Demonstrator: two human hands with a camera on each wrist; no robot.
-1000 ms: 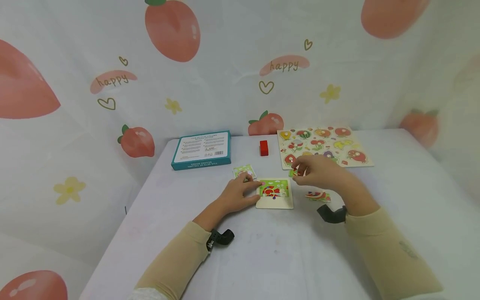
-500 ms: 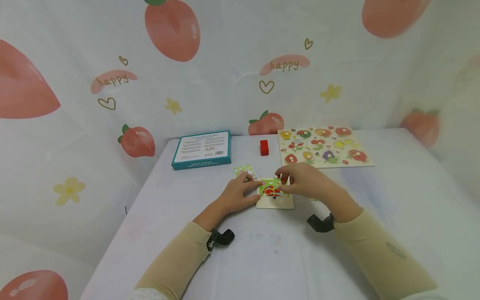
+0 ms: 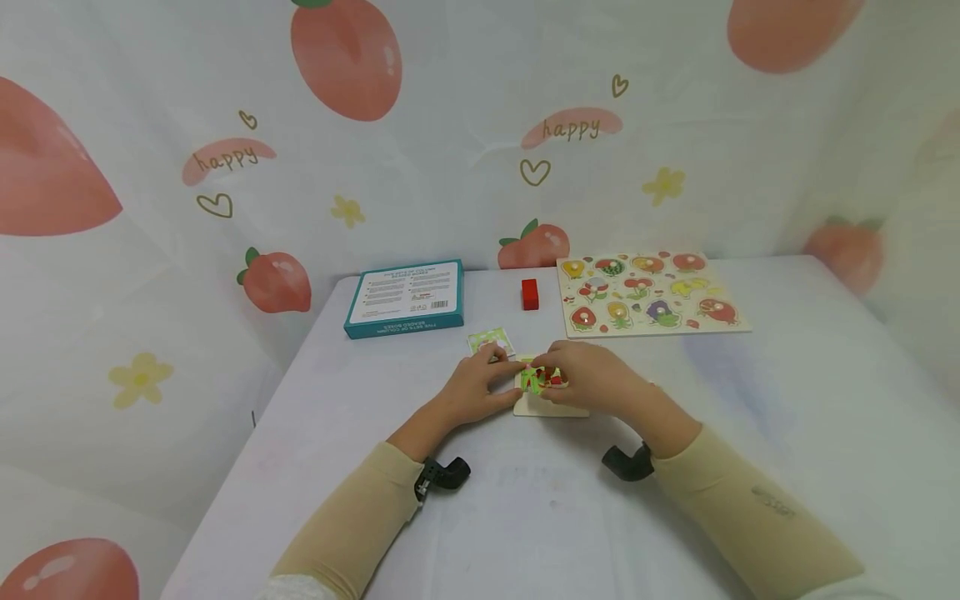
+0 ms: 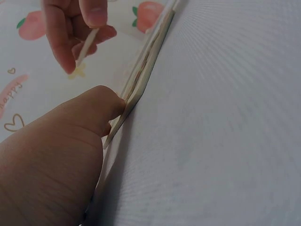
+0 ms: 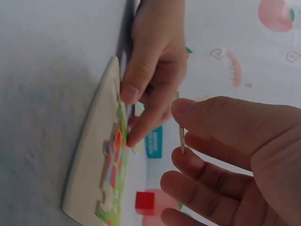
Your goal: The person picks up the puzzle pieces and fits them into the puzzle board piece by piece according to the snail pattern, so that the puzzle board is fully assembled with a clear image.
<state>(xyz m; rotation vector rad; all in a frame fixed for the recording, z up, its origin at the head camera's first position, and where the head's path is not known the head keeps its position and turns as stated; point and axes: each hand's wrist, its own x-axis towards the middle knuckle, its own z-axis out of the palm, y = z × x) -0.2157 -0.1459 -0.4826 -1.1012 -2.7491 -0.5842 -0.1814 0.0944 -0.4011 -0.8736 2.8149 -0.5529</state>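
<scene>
My left hand (image 3: 468, 387) rests at the left edge of a small wooden puzzle board (image 3: 551, 408), its thumb and forefinger touching that edge. A colourful, partly assembled picture (image 5: 115, 160) lies in the board's upper part. Just above the board, my right hand (image 3: 596, 383) pinches a thin puzzle piece (image 5: 182, 134) between thumb and fingertip. The right wrist view shows this piece edge-on, apart from the board. Another green-edged picture piece (image 3: 491, 340) lies behind the left hand. My right hand and wrist hide most of the loose pieces to the board's right.
At the back left lies a teal and white box (image 3: 405, 298). A red block (image 3: 530, 294) stands at the back middle. To its right lies a wooden fruit puzzle with knobs (image 3: 652, 296). A printed cloth (image 3: 450, 183) hangs behind the white-covered table (image 3: 487, 517).
My right hand has carried the pinched puzzle piece leftward, from beside the fruit puzzle to over the small board. The left hand has stayed at the board's edge.
</scene>
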